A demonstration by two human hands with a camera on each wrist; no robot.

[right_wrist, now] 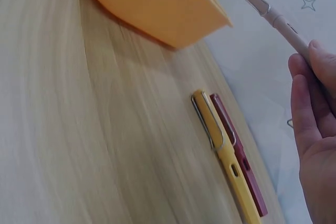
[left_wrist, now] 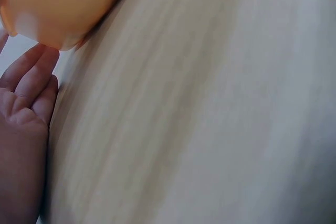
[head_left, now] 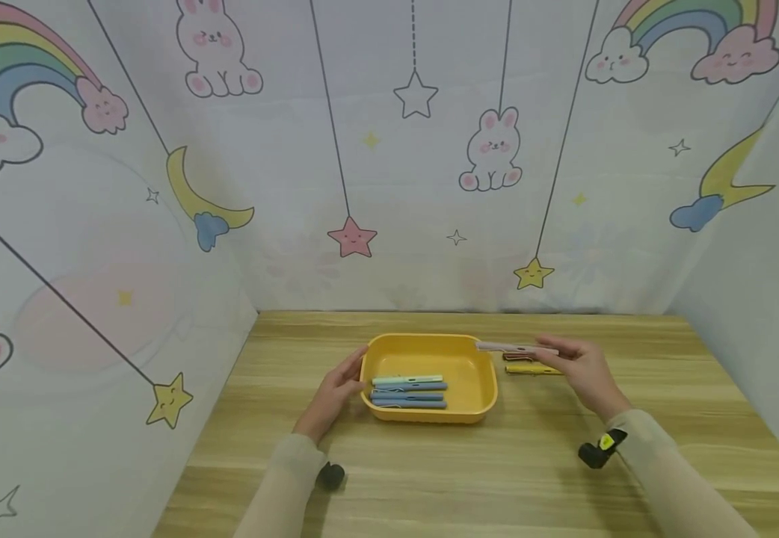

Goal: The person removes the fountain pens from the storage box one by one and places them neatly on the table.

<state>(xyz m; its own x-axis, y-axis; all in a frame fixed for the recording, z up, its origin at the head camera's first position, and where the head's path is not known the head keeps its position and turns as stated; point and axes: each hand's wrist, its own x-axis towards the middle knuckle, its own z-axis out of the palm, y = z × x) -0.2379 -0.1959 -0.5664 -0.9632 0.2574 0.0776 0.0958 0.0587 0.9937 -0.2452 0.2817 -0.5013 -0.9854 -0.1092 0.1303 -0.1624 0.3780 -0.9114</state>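
A yellow plastic tray point(head_left: 430, 344) sits on the table. In it several capped pens lie side by side at the left, a mint-green pen point(head_left: 406, 379) at the back and blue pens point(head_left: 408, 404) in front. My left hand point(head_left: 333, 392) touches the tray's left side with relaxed fingers. My right hand point(head_left: 581, 373) pinches a pale pink pen point(right_wrist: 286, 30) between thumb and fingers; its clip end reaches over the tray's right rim. Below that hand, a yellow pen point(right_wrist: 227, 158) and a dark red pen point(right_wrist: 242, 163) lie next to each other on the table.
The wood-grain table point(head_left: 457, 478) ends at a white backdrop cloth point(head_left: 416, 284) printed with stars, rabbits and rainbows, which also covers both sides. Small black devices point(head_left: 593, 454) are strapped at both wrists.
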